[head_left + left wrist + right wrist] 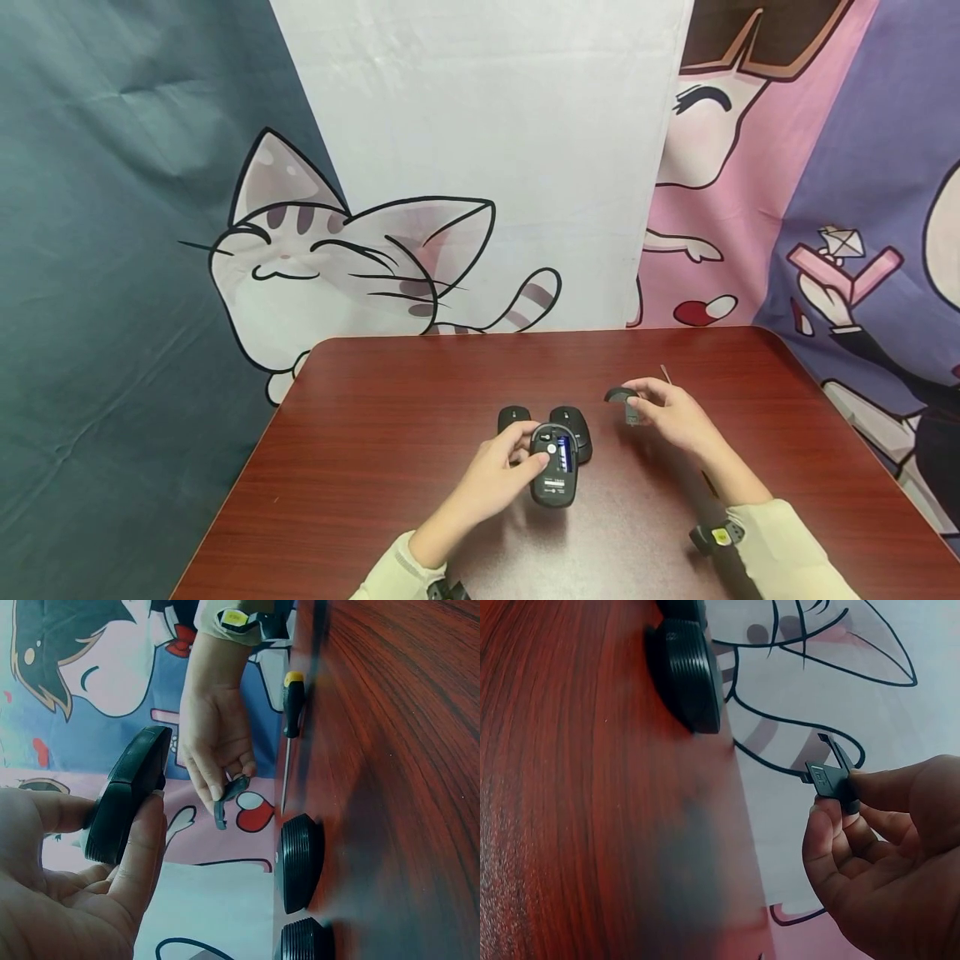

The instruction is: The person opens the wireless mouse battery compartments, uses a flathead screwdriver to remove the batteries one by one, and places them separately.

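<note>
My left hand (491, 477) grips a black computer mouse (553, 490) by its sides above the table. Its underside faces the head camera, and a blue battery shows in the uncovered compartment. Off to the right, my right hand (677, 419) pinches a small curved black battery cover (829, 781) between thumb and fingers, with a flat tab sticking out from it. Two more black mice, one on the left (513, 413) and one on the right (577, 427), lie on the table behind the held mouse, which partly hides the right one.
A screwdriver (293, 709) with a black and yellow handle lies on the reddish-brown wooden table (360, 433); in the head view my right arm covers most of it. Behind the table's far edge hangs a cartoon-printed cloth (480, 108).
</note>
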The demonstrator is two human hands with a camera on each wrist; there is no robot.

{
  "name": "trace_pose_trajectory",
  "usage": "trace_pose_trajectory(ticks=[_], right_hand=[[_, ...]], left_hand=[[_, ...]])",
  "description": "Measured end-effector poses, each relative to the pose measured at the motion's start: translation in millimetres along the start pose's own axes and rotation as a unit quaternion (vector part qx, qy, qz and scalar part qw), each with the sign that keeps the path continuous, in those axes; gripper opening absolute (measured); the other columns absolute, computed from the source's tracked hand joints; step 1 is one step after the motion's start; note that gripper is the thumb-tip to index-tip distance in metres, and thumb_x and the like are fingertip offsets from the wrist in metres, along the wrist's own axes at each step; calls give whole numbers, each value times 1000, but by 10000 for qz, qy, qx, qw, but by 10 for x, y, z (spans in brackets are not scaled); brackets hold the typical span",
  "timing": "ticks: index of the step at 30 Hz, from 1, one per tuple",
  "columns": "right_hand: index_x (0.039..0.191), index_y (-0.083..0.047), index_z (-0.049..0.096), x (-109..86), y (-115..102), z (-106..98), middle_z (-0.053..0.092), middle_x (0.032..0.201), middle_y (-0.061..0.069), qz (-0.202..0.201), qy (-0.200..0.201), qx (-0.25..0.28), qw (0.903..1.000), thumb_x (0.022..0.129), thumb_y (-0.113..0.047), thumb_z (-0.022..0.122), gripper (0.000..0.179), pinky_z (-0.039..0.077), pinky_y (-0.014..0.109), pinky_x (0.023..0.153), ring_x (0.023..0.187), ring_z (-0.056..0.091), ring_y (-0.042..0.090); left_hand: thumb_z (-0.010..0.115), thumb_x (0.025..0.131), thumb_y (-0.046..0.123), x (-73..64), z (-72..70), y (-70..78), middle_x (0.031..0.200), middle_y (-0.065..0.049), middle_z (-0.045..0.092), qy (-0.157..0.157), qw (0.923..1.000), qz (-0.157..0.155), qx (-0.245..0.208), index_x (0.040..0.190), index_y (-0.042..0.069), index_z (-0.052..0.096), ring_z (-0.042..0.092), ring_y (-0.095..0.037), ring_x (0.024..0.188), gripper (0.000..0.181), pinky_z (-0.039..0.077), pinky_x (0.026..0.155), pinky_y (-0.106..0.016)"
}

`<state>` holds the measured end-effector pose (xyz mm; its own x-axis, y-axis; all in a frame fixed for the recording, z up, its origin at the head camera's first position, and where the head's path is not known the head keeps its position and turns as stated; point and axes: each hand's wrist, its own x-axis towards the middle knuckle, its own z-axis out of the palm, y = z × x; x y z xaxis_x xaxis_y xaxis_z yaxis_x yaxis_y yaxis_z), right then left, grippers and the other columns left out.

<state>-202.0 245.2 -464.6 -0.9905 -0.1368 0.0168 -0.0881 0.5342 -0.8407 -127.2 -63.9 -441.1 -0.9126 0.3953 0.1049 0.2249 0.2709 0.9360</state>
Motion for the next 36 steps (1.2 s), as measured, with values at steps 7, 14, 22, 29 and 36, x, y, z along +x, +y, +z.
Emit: trace_pose_trajectory(ticks=[7,14,22,29,36], right_hand=[[126,-4,63,48,87,29,59,85,9,200,-127,-122,9996,100,-14,64,28,50,32,64,78,57,23],[123,-2,63,82,157,56,58,80,7,220,-181,-146,9995,99,-11,64,26,50,32,65,76,57,23],[121,-1,65,113,245,81,64,86,7,124,-299,-676,9972,97,-9,66,25,54,31,65,75,60,20],[119,-1,66,132,319,98,65,89,7,20,-386,-1148,9926,95,-9,68,25,52,30,63,72,61,17],[118,2,65,143,347,123,63,88,8,4,-491,-1142,9922,96,-7,66,23,51,30,61,70,60,17]], left_hand=[[66,97,19,-15,-6,4,108,-6,73,17,10000,-36,-28,135,8,58,67,-5,84,40,57,68,-19],[66,97,18,-26,-6,-11,109,-5,73,43,10000,-7,-82,135,9,58,66,-4,83,40,57,67,-19],[66,97,17,-19,-8,-20,110,-6,73,32,10000,11,-39,134,8,58,67,-4,84,39,58,66,-19],[66,97,17,-20,-12,-14,110,-7,72,15,10000,-26,-69,134,6,57,67,-4,84,39,58,66,-19],[66,97,16,-18,-11,-28,110,-8,72,14,9999,4,-106,134,6,57,67,-4,84,39,58,66,-19]])
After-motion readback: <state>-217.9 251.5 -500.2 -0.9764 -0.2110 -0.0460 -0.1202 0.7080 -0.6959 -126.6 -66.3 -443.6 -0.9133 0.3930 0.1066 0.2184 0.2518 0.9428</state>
